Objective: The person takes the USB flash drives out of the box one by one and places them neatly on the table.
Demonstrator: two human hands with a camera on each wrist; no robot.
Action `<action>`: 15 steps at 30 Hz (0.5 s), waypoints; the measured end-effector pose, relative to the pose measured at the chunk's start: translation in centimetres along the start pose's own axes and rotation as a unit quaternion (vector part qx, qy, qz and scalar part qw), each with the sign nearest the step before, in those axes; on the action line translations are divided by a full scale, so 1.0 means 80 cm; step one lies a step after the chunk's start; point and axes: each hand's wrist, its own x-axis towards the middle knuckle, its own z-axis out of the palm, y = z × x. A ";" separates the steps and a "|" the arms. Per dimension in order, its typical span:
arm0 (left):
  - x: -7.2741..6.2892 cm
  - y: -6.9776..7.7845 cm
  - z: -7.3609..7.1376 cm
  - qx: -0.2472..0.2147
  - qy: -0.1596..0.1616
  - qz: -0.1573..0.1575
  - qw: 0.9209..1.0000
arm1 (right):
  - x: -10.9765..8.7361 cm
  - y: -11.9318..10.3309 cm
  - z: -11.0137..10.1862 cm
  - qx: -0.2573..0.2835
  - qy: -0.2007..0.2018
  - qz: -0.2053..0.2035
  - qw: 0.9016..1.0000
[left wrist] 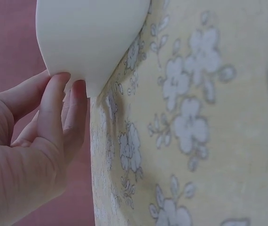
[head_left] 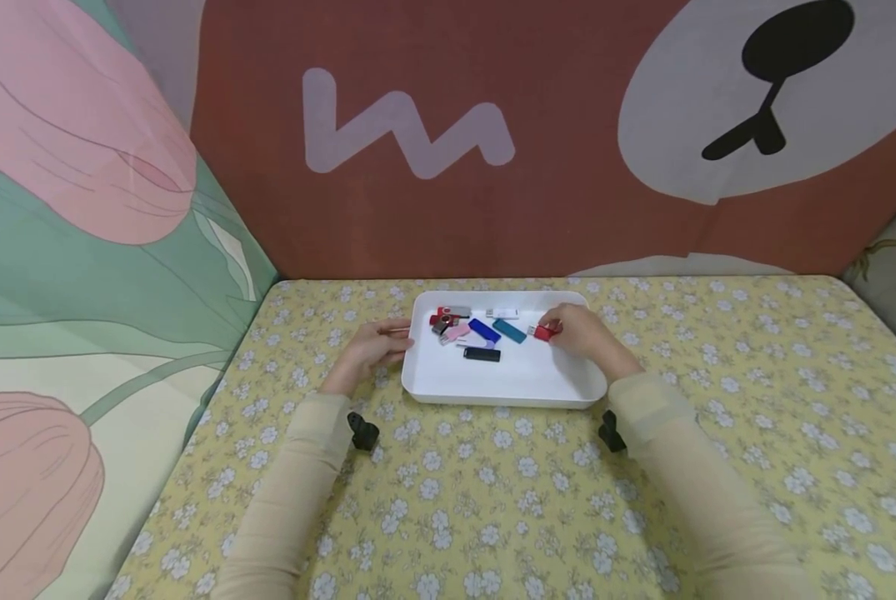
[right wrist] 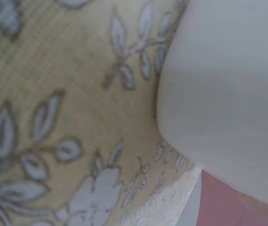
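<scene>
A shallow white tray (head_left: 508, 385) lies on the table and holds several USB sticks. At its left rim, my left hand (head_left: 372, 348) pinches the edge between thumb and fingertips; the left wrist view shows this left hand (left wrist: 35, 127) at the tray's wall (left wrist: 87, 37). Over the tray's right side, my right hand (head_left: 578, 332) pinches a red USB stick (head_left: 542, 332), its metal plug pointing left. Nearest to it are a teal stick (head_left: 509, 331), a blue stick (head_left: 484, 330) and a white stick (head_left: 503, 314). The right wrist view shows mostly the tray's outer wall (right wrist: 223, 94).
A black USB stick (head_left: 482, 355) lies lowest in the tray. Toward the tray's upper left are a pink stick (head_left: 457, 332) and others, partly overlapping. A yellow flowered cloth (head_left: 493, 500) covers the table; a printed fabric wall (head_left: 432, 225) stands behind.
</scene>
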 end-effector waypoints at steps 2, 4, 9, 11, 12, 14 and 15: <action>0.000 0.000 0.000 -0.007 -0.003 0.002 1.000 | 0.000 0.000 -0.001 -0.004 0.002 -0.005 1.000; -0.001 -0.001 -0.001 -0.012 -0.010 0.010 1.000 | 0.000 0.000 -0.002 -0.004 0.002 -0.008 1.000; -0.004 -0.004 -0.002 -0.017 -0.023 0.023 0.999 | 0.000 0.001 -0.003 0.013 -0.007 0.000 1.000; -0.004 -0.004 -0.002 -0.016 -0.023 0.022 0.999 | 0.000 0.000 -0.003 0.022 -0.009 0.005 1.000; -0.004 -0.004 -0.001 -0.016 -0.021 0.022 0.999 | -0.001 0.000 -0.003 0.025 -0.010 0.006 1.000; -0.005 -0.004 -0.001 -0.015 -0.019 0.020 0.999 | -0.001 -0.001 -0.002 0.031 -0.011 0.007 0.999; -0.005 -0.004 -0.001 -0.014 -0.018 0.020 1.000 | -0.001 -0.001 -0.002 0.035 -0.011 0.009 0.999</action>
